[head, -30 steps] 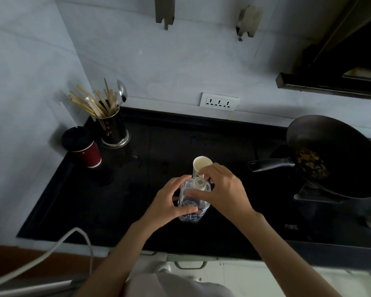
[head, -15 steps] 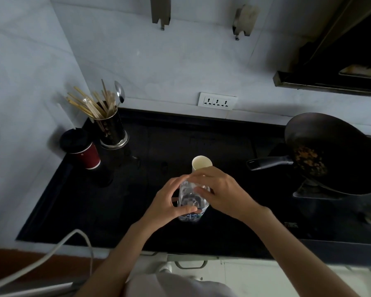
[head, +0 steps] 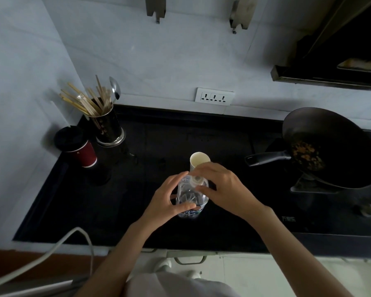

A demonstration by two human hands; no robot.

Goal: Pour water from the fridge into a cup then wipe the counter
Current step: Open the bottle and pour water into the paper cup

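While both hands meet at a clear plastic bottle, the scene reads so:

Bottle (head: pixel 192 199): upright on the dark tabletop (head: pixel 120 202), near its front edge.
Left hand (head: pixel 166 201): fingers (head: pixel 185 207) curled round the bottle's body, holding it.
Right hand (head: pixel 224 187): fingers (head: pixel 201 187) pinched on the white cap (head: pixel 196 179) at the bottle's top.
Paper cup (head: pixel 199 160): open, upright, just behind the bottle; contents cannot be told.
Red cup (head: pixel 81 150): far left, black lid on.
Utensil holder (head: pixel 107 127): beside the red cup, holding chopsticks.
Wok (head: pixel 328 146): right, on the stove, with food in it.
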